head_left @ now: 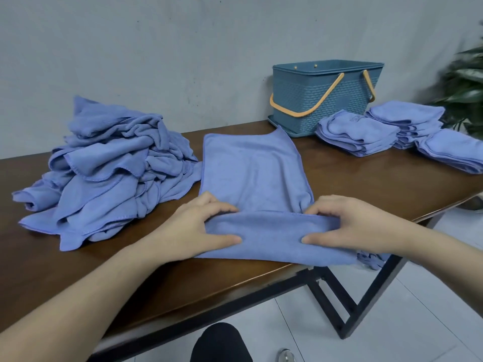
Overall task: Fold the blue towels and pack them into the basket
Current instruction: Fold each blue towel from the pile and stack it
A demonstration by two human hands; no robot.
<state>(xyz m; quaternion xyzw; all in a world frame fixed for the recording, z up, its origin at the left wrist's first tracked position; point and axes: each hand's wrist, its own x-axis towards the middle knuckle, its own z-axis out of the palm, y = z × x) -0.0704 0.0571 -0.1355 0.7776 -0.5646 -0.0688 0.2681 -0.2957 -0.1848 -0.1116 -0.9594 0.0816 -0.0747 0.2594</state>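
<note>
A blue towel lies spread on the brown table in front of me, its near edge turned over into a fold. My left hand pinches the left end of that fold, thumb below and fingers on top. My right hand pinches the right end the same way. A heap of unfolded blue towels sits to the left. Folded blue towels are stacked at the right. The blue woven basket with orange handles stands at the back, by the wall.
The table's front edge runs diagonally just below my hands, with black metal legs under it. A green plant stands at the far right. A grey wall closes the back. My dark-clad knee shows at the bottom.
</note>
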